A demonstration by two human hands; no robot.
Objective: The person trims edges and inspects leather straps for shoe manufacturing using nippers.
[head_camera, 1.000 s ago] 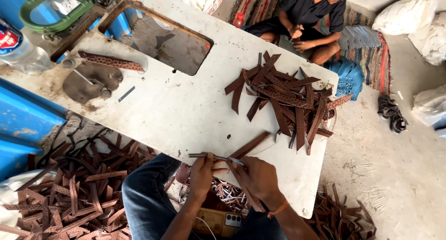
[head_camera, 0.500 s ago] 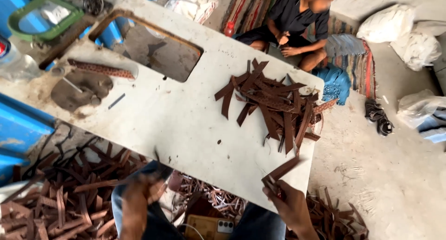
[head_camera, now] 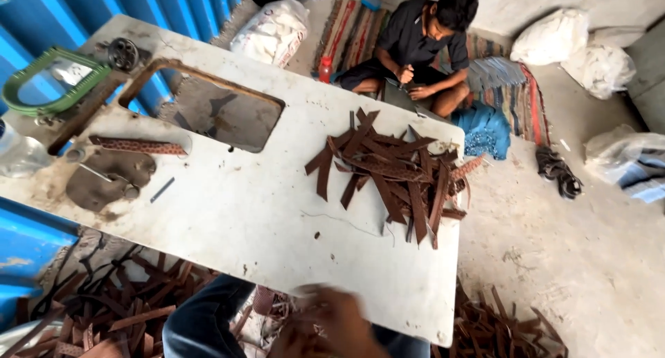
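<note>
Hands (head_camera: 325,323) sit low at the near table edge, blurred and overlapping; left cannot be told from right, nor whether the fingers are apart or closed on anything. No strap shows in them. Table (head_camera: 242,212), white, carries the strap pile (head_camera: 395,171) toward its far right side, well apart from the hands. More straps (head_camera: 90,309) litter the floor at near left, others at near right. By judgement, sorting is partway: one heap up, much still on the floor. Half a second ago the right hand held a strap beside the table edge; that strap is gone from sight. Beyond, a seated person (head_camera: 422,46) works on a mat.
</note>
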